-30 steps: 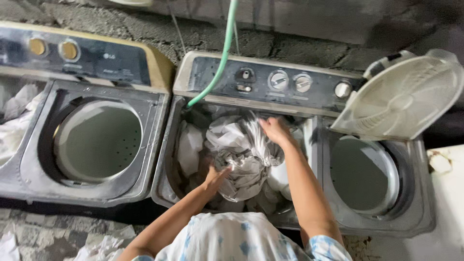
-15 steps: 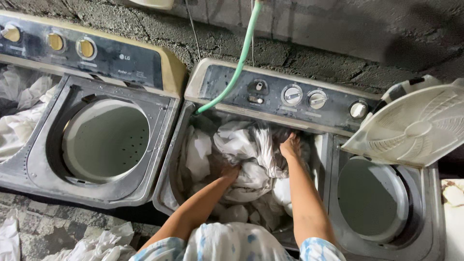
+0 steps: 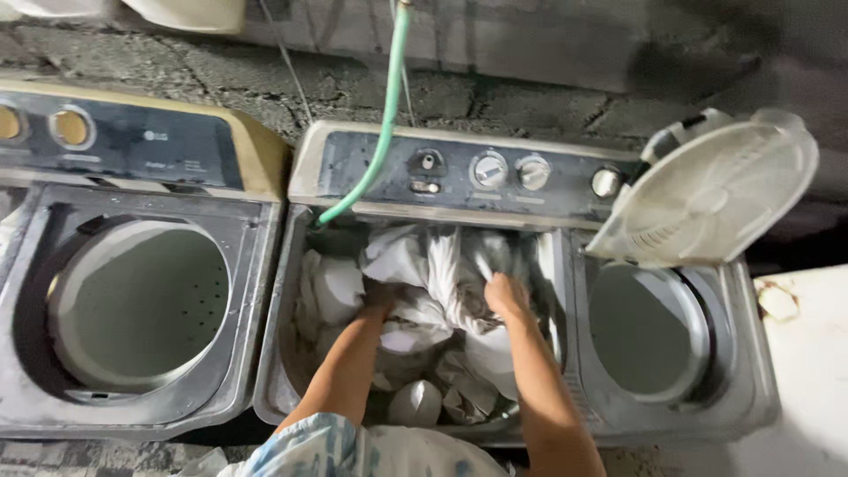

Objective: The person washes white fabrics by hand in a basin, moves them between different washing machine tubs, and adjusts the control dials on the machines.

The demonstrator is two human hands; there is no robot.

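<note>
Two hands, left hand (image 3: 380, 300) and right hand (image 3: 506, 296), fingers clenched in the wet white tangled laundry (image 3: 433, 274); snagging the green rubber hose (image 3: 375, 150) could yank it loose.

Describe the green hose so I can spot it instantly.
Find the right-hand washing machine, where both hands are buried in white laundry. The green hose drops from the wall across its control panel into the tub's back-left corner. It is the only green thing here.

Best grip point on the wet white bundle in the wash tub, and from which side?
Probably the twisted ridge atop the white laundry bundle, from above. It rises over the wash tub rim, bunched into graspable folds; the right hand grips there, the left hand digs underneath.
</note>
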